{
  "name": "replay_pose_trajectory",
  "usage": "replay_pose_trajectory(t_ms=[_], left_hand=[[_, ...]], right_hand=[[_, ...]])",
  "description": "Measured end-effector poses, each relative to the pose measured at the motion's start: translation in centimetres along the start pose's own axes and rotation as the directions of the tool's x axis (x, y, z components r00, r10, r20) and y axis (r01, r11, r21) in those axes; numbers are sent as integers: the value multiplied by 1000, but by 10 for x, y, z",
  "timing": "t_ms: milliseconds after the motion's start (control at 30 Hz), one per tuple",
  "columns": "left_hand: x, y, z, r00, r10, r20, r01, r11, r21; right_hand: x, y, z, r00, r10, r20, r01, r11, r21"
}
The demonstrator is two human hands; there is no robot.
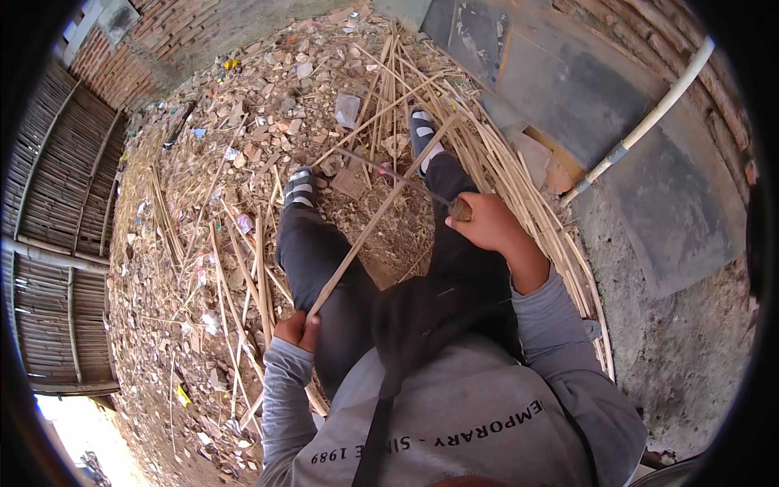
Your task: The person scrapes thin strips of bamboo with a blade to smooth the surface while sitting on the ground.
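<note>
- Bamboo strip, long, flat and pale tan [369, 234], slanted across the middle of the frame, its lower end at the left hand [297, 331] and its upper end above centre.
- At the lower left of centre, the left hand's fingers were curled closed around that lower end, thumb showing, beside the left thigh.
- Right of centre, the right hand [489, 222] had its fingers wrapped around the stubby brown handle of a thin, dark-bladed knife [426, 191].
- The blade pointed toward the upper left and crossed the strip above the frame's middle; whether the two touched could not be told.
- Beneath and around them, two legs in black trousers [329, 256] stretched up the frame, ending in feet with dark footwear banded in pale grey [300, 187].
- A grey long-sleeved shirt [454, 406] filled the lower middle, with a black strap [378, 430] running down it.
- Right of the legs, a heap of long tan bamboo lengths [507, 195] fanned from top centre toward the lower right; more loose tan sticks [261, 284] lay left of the legs.
- Rubble-strewn brown ground [264, 122] spread behind everything.
- Farther out stood a slatted bamboo wall [61, 162] at the left edge, a red brick wall [122, 69] at upper left and dark flat panels [568, 77] at upper right.
</note>
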State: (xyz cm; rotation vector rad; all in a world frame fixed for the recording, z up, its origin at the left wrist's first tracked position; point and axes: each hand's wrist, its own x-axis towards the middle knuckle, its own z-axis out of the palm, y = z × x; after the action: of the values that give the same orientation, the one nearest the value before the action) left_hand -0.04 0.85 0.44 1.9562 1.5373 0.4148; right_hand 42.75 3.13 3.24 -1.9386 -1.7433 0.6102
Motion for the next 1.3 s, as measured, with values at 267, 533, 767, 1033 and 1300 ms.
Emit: replay_pose_trajectory(t_ms=[267,533,767,1033,1300], left_hand=[[1,-3,0,1000,6,10,-7,998,58],[1,-2,-3,1000,4,1,-4,999,53],[1,-10,-2,999,7,36,-8,1000,24],[-1,9,-10,999,-16,33,13,997,80],[-2,7,-7,998,-39,43,40,999,-23]], right_hand=[[-16,-25,15,985,-97,144,106,993,-53],[11,9,6,990,23,-138,-25,1000,-7],[-13,-27,14,969,-73,237,95,992,-80],[9,6,-3,998,54,-39,-55,998,-11],[-9,-24,11,974,-82,210,90,995,-32]])
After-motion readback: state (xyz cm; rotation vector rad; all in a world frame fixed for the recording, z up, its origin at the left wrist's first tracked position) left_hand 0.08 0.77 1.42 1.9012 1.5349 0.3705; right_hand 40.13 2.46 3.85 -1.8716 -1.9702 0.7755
